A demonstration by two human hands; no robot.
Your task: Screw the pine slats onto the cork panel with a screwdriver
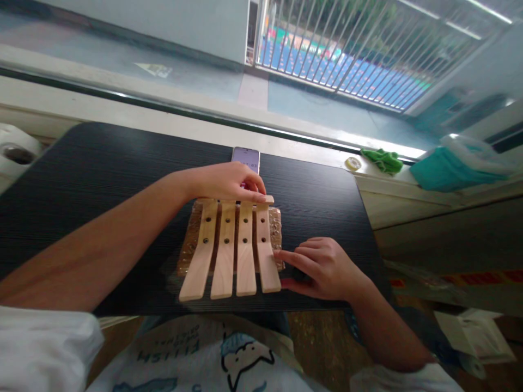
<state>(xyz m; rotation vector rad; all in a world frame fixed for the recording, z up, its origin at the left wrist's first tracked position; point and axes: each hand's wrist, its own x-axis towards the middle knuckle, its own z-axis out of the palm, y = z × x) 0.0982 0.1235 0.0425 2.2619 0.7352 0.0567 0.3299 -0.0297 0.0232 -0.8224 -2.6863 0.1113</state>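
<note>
Several pale wooden slats (pixel 245 261), each with two dark holes, lie side by side with their near ends fanned out. They rest on a brown block wrapped in clear bubble wrap (pixel 277 218). At their far end is a wooden cross edge (pixel 268 200). My left hand (pixel 232 181) is closed over that edge, its thumb along the wood and its other fingers curled behind. From the right, my right hand (pixel 318 267) touches the side of the rightmost slat with its index finger. Its thumb is apart from that finger, close to the slat's near corner; the remaining fingers are bent.
A lit phone (pixel 247 156) lies on the black table (pixel 318 190) behind my left hand. A tape roll (pixel 353 163), a green cloth (pixel 383 160) and a teal bin (pixel 453 166) with a clear liner are at the right, along the window sill. A white roll (pixel 18 149) is at far left.
</note>
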